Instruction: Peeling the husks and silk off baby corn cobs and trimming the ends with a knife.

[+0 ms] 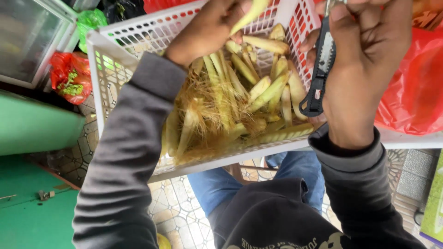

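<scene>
white plastic basket [115, 60] holds a pile of peeled baby corn [249, 92]. left hand [207, 30] is above the pile, pinching one pale ear [249, 14] at the top edge (tip out of frame). right hand [364, 60] is clenched around a black utility knife [320, 74] at the basket's right wall. red bag [415, 87] just right.

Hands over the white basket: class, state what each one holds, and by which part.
The left hand grips a baby corn ear by its lower end. The right hand holds a utility knife around its upper handle.

Head camera, steeply down, close.
</scene>
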